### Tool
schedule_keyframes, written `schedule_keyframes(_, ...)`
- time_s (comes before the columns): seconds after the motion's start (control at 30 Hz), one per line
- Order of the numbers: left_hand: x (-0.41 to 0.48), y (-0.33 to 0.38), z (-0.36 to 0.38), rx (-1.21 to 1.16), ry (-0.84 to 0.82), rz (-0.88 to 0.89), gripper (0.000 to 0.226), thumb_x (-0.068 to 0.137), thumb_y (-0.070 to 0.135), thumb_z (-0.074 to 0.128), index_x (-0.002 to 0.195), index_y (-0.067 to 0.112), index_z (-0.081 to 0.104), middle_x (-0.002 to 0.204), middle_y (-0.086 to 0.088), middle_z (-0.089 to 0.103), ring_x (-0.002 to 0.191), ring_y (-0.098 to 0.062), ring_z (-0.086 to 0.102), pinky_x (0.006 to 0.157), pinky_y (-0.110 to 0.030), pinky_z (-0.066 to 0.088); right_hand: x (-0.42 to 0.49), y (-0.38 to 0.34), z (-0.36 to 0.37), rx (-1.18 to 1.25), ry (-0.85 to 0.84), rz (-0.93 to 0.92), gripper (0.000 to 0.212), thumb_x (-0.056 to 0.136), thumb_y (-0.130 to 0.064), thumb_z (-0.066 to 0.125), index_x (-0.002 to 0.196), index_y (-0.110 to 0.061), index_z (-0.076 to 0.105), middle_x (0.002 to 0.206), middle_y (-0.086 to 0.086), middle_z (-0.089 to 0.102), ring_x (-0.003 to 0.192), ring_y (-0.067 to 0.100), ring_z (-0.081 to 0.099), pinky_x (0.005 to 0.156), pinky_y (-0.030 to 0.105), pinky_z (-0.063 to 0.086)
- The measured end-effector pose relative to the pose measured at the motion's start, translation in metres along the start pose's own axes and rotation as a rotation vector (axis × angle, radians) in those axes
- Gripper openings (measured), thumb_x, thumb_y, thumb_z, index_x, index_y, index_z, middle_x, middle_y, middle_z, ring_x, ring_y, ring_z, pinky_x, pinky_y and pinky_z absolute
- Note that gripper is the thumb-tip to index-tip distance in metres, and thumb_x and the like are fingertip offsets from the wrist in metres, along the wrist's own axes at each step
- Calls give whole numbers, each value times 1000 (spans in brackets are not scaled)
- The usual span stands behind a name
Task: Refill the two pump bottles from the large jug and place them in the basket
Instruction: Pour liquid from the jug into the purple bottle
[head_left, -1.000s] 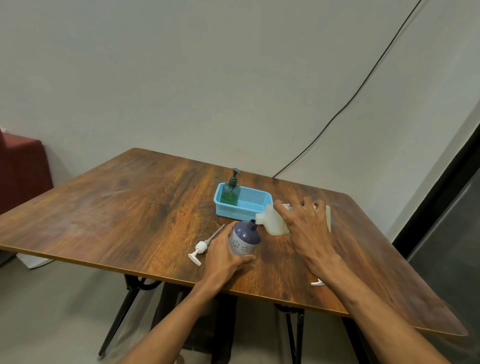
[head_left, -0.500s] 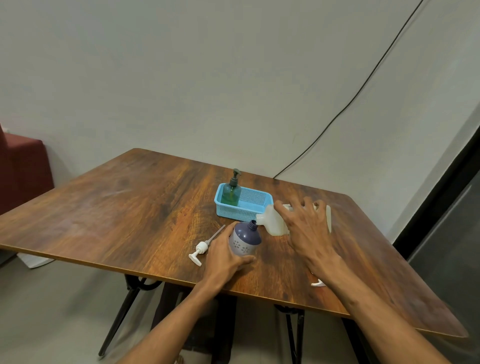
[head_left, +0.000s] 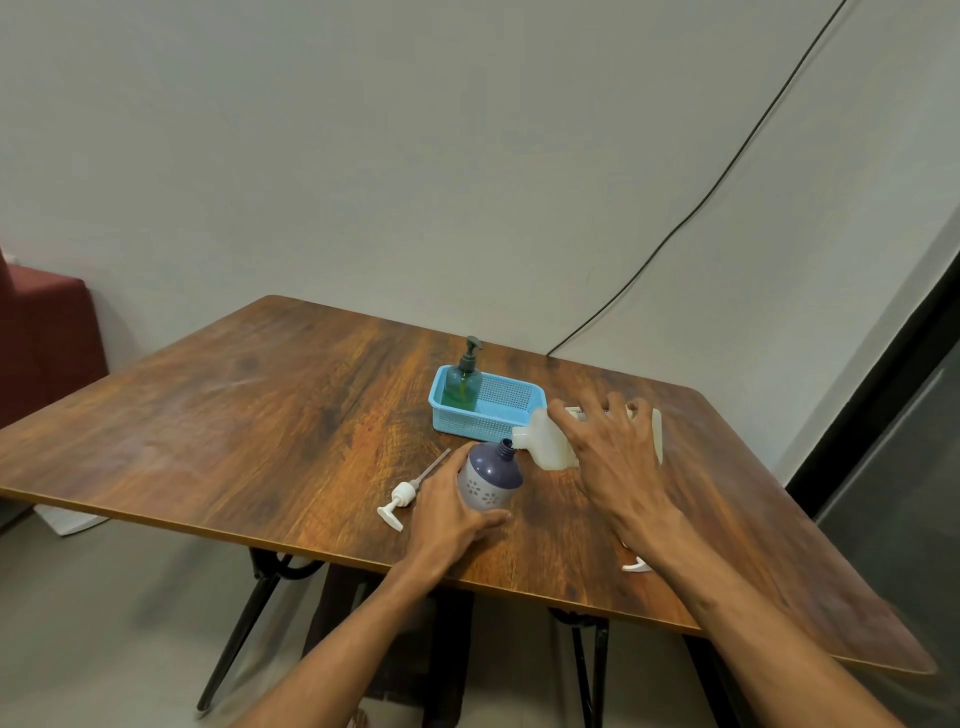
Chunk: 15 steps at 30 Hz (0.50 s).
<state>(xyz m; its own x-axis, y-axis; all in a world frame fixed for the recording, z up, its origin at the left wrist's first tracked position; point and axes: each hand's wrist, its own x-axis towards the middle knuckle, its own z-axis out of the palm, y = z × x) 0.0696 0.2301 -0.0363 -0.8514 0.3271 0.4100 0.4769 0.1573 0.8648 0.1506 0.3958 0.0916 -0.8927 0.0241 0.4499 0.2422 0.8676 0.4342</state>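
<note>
Head view: fingers of right hand (head_left: 618, 460) grasp, half hiding, jug (head_left: 545, 448); left hand (head_left: 448, 512) grips purple bottle (head_left: 489, 480).

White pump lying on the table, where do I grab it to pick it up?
Pinch the white pump by its fat collar, coming down from above. It lies flat on the table, its thin tube looks bendy, and the left hand sits close on its right, so reach from the left.

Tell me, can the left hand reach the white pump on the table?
Probably yes: the white pump lies on the table beside the left hand, nothing between. But that hand grips the purple bottle at the spout of the jug, so it must let go first.
</note>
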Motion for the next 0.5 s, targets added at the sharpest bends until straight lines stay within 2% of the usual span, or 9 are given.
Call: schedule_keyframes(0.5, 1, -4, 1, 5, 8, -6, 89, 52, 49, 90, 131, 37, 51, 118, 18, 64, 108, 1, 61, 95, -35, 55, 0, 0, -1, 7, 52, -7, 74, 54, -17, 89, 120, -23, 58, 109, 14, 60, 89, 37, 58, 77, 55, 44)
